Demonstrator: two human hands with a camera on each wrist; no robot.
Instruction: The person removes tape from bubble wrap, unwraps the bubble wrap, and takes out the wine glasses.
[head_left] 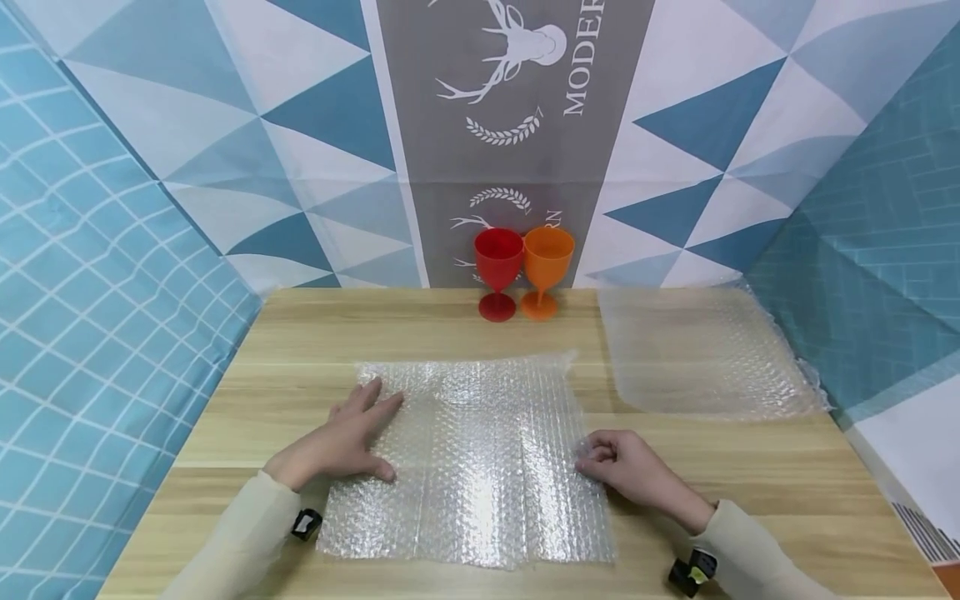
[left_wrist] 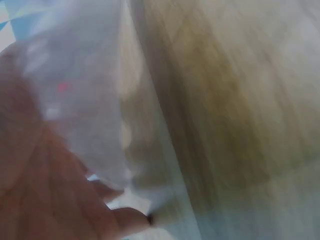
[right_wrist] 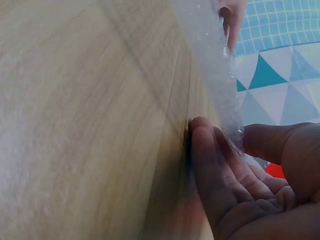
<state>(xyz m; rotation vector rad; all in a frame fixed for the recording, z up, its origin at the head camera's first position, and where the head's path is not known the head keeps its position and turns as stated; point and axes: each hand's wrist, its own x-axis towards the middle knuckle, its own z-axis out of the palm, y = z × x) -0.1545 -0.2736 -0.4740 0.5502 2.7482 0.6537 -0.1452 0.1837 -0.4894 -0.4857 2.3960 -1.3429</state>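
Observation:
A sheet of clear bubble wrap lies spread on the wooden table in front of me, with vertical crease lines across it. My left hand rests on its left part, fingers spread. In the left wrist view that hand is blurred beside the translucent sheet. At the right edge of the wrap, my right hand pinches the margin between thumb and curled fingers. The right wrist view shows the edge of the bubble wrap running between that hand's thumb and fingers.
Toward the back of the table stand a red goblet and an orange goblet, side by side. A second piece of bubble wrap lies at the back right. Patterned cloth walls rise behind the table.

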